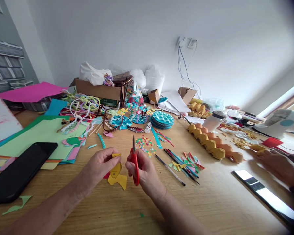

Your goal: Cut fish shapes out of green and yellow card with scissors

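Observation:
Between thumb and fingers, my left hand (103, 165) pinches a yellow paper fish (116, 171) with an eye and lines drawn on it. A wider strip of yellow paper (118, 181) hangs at its lower end, and a bit of red shows behind it. My right hand (145, 169) is closed around red-handled scissors (135, 166), their blades pointing up and away from me. The scissors are a little to the right of the fish, apart from it. Just right of my right hand lies a clear pen (170, 170).
Pencils (181, 165) and paper scraps (192, 160) lie to the right, with egg-carton strips (210, 143) beyond. Blue scalloped discs (161, 119) are stacked farther back. Coloured sheets (36, 137) and a black phone (24, 169) are at left. Another person's hand (279, 166) is at far right near a second phone (264, 195).

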The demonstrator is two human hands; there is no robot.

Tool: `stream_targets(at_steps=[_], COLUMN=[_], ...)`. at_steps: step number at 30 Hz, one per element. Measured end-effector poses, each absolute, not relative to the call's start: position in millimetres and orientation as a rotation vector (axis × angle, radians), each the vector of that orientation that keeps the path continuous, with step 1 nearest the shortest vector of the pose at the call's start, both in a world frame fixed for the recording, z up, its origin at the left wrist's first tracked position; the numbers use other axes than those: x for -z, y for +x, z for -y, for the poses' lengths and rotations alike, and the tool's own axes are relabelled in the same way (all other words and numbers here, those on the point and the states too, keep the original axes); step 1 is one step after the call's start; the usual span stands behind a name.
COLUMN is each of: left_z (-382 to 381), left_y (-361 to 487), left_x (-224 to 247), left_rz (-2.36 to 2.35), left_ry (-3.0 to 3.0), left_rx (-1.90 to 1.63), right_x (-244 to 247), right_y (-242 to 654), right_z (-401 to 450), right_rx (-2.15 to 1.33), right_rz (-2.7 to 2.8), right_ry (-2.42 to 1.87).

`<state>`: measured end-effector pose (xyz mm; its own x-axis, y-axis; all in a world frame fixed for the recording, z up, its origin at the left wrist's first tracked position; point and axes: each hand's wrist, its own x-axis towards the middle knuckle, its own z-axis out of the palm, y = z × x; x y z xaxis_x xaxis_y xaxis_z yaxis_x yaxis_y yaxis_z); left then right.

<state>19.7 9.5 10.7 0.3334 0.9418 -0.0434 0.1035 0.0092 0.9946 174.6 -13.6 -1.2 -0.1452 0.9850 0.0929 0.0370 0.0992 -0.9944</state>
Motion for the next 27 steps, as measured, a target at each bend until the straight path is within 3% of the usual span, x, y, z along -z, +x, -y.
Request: stream_targets(at_steps=[6,12,27], left_z=[-14,-13,-15], left_y=[18,19,20], left_x=[-2,2,-4], left_rz=[-1.171,-1.164,-1.126], left_ry=[1.878,2.133,1.367], left_rx=[-0.586,-0.515,-0.867], right_x=[-7,6,1], right_y=[182,181,175], right_z=[7,4,5], right_rx=[-1.139,-1.033,-1.378], right_rz=[1.500,1.674,1.155], right_ry=[-1.132,-1.242,-1.056])
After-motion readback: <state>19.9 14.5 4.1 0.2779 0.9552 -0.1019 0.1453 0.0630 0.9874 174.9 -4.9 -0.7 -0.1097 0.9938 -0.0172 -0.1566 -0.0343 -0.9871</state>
